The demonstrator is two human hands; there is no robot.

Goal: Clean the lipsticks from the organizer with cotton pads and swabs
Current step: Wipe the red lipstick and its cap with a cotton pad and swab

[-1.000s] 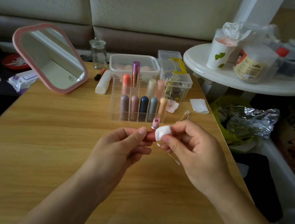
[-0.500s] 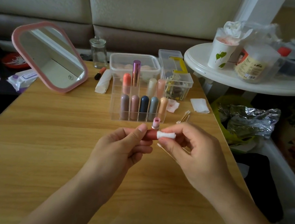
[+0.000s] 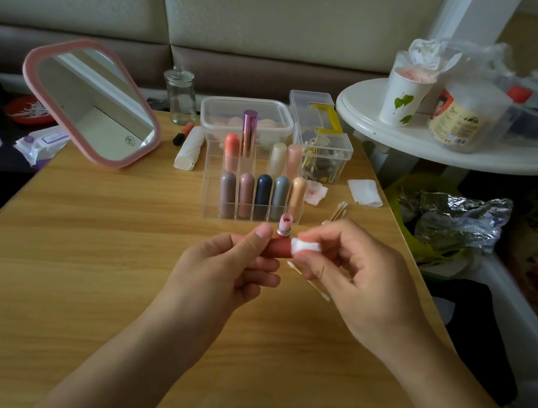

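Just below the middle of the frame, the left hand grips a reddish-brown lipstick tube. The thumb lies on top and the other fingers are curled underneath, so the tube lies roughly level above the bench. The right hand meets it from the right. Its thumb and forefinger pinch a white cotton pad against the tube's right end, and its other fingers are loosely curled behind.

Half a second ago the pad showed as a thin flat strip at the tube's end; now it is bunched into a thicker wad. More of the reddish tube shows between the two hands than before. A second ago the pad was a rounder wad covering the tip. Both hands have stayed in nearly the same spot.

A cotton swab lies on the bench under the right hand, partly hidden. Just above the hands in the frame, an open lipstick with a pink bullet stands upright beside the front of the clear organizer. Two rows of capped lipsticks stand inside the organizer, as in the earlier frames. A pink-framed mirror leans at the upper left, and loose swabs lie to the right of the organizer.
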